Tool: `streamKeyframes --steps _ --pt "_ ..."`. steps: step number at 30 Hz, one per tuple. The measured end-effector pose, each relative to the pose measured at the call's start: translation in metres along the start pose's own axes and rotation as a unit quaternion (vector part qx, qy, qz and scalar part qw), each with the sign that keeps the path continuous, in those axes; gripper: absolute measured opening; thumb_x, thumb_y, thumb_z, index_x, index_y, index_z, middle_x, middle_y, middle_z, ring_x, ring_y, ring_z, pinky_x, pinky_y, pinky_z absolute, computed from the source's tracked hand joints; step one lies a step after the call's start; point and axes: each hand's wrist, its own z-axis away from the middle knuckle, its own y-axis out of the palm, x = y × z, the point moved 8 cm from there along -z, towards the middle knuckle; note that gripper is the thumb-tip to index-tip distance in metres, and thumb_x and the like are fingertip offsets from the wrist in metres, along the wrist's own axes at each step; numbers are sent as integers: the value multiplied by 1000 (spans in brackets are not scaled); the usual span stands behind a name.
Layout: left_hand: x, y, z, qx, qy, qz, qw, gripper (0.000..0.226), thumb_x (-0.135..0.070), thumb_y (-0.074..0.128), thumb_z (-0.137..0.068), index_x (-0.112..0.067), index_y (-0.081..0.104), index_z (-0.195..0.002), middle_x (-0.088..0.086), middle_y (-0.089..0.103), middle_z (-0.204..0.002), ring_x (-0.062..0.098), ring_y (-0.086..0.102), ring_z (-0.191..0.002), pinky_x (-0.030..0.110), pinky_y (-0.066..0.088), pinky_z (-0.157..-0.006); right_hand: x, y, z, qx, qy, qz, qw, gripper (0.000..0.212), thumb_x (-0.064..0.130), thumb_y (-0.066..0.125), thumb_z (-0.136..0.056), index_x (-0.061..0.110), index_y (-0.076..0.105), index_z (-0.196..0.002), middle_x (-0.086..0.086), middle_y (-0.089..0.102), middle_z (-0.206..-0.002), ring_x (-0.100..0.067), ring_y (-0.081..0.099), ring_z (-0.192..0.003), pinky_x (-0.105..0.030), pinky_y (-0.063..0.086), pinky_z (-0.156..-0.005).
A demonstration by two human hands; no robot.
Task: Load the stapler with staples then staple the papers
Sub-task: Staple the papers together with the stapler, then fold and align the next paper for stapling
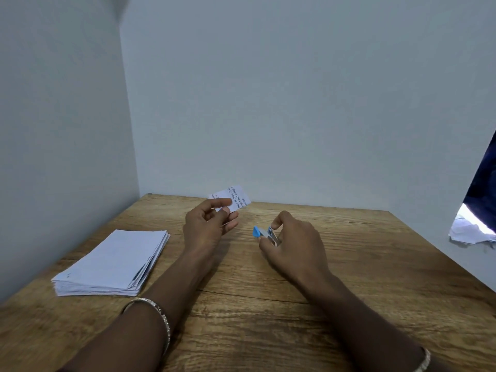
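Note:
My left hand (208, 224) is raised over the middle of the wooden table (268, 304), pinching a small white staple box (234, 197) with blue print between thumb and fingers. My right hand (292, 237) rests to its right, closed around a small blue and silver stapler (264, 233) whose blue tip points left toward the box. About a hand's width separates the two hands. A thick stack of white papers (112, 264) lies on the table at the left, apart from both hands. No loose staples show.
Grey-blue walls close the table in at the back and left, meeting in a corner (142, 194). At the right edge hangs dark cloth (483, 183) above crumpled white paper (469, 232). Bracelets circle both wrists.

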Motion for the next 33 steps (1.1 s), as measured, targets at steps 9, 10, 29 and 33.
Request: streamKeyframes --steps 9,10,29,33 --pt "-8 3 1 8 73 -139 987 31 2 76 -82 -10 76 -110 22 76 -87 18 73 -76 26 62 -73 21 8 7 27 -99 107 989 31 44 56 -89 18 60 -104 -5 67 -89 -19 43 -77 -32 31 -65" --pt "-11 4 2 5 86 -153 985 26 -1 77 -82 -12 77 -106 16 76 -82 15 73 -72 28 62 -74 23 10 8 29 -106 116 987 31 44 56 -89 17 60 -106 -6 68 -90 -20 43 -78 -32 31 -67" --pt "4 23 7 77 -47 -72 993 23 -27 66 -95 -12 81 -88 0 76 -69 1 56 -46 18 40 -43 -6 -12 -12 -56 20 -276 959 24 44 69 -91 25 67 -105 10 70 -87 -3 65 -79 -20 53 -58" --pt "8 29 10 103 -55 -67 991 28 -26 61 -98 -9 80 -88 13 76 -79 8 55 -54 20 39 -43 -17 7 -16 7 77 -381 921 11 25 73 -91 17 76 -98 -1 78 -91 -19 73 -92 -41 60 -78"
